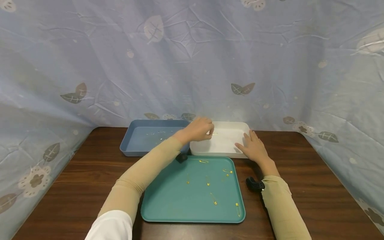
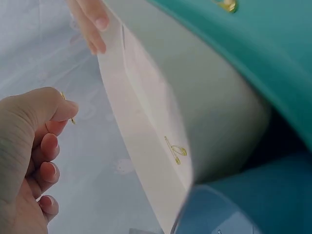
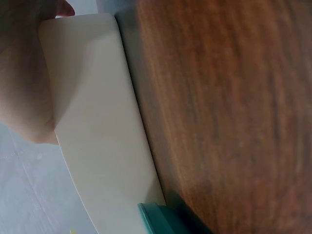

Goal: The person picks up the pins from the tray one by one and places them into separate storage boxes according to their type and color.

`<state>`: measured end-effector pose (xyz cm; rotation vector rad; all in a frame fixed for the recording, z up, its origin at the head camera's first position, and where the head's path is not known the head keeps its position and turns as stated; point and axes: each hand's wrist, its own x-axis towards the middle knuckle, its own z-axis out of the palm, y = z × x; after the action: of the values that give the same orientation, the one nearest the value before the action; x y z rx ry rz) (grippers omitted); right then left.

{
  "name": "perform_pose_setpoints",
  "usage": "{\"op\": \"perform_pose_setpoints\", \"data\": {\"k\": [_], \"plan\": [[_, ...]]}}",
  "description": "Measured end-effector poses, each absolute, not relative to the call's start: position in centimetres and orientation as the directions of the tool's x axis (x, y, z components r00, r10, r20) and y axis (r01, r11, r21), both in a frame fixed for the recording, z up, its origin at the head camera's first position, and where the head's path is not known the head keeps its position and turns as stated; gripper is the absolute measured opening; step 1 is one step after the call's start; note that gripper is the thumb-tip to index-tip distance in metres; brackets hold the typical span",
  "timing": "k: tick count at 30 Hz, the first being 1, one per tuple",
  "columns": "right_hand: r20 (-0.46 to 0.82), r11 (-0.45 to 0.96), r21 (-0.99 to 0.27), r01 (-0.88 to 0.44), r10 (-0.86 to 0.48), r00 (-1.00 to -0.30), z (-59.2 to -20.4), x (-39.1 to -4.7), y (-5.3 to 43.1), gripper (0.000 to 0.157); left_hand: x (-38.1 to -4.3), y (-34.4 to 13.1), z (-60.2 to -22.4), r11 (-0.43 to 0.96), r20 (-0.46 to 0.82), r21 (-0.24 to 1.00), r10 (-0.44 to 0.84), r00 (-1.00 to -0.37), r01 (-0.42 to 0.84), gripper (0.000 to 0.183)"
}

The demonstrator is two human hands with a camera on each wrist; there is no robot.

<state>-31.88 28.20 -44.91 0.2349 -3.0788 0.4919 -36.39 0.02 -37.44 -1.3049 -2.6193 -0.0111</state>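
My left hand (image 1: 198, 129) is above the left side of the white tray (image 1: 233, 130). Between its thumb and forefinger it pinches a gold safety pin (image 2: 73, 121), mostly covered by the thumb in the left wrist view. Gold safety pins (image 2: 174, 150) lie inside the white tray, near its left end. At the tray's right end, my right hand (image 1: 255, 149) rests on the rim with fingers spread and fairly straight. The right wrist view shows that hand against the white wall (image 3: 97, 112), its fingers largely hidden.
A green tray (image 1: 174, 208) lies in front, with several gold safety pins (image 1: 208, 181) scattered on it. At the back left stands a blue tray (image 1: 127, 141) holding a few silver-looking pins (image 1: 161, 132). A patterned cloth (image 1: 192, 66) hangs behind the brown wooden table (image 1: 90, 186).
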Motion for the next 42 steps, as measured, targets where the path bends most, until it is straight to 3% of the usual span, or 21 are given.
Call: {"op": "perform_pose_setpoints", "data": {"k": [29, 42], "plan": [[0.048, 0.941, -0.304, -0.148, -0.141, -0.989, -45.0, -31.9, 27.7, 0.084, -40.9, 4.7, -38.0, 0.789, 0.120, 0.011, 0.608, -0.785, 0.614, 0.016], [0.067, 0.940, -0.305, -0.150, -0.136, -0.988, -45.0, -31.8, 27.6, 0.080, -41.9, 5.3, -39.2, 0.824, 0.119, 0.067, 0.553, -0.824, 0.563, 0.016]]}}
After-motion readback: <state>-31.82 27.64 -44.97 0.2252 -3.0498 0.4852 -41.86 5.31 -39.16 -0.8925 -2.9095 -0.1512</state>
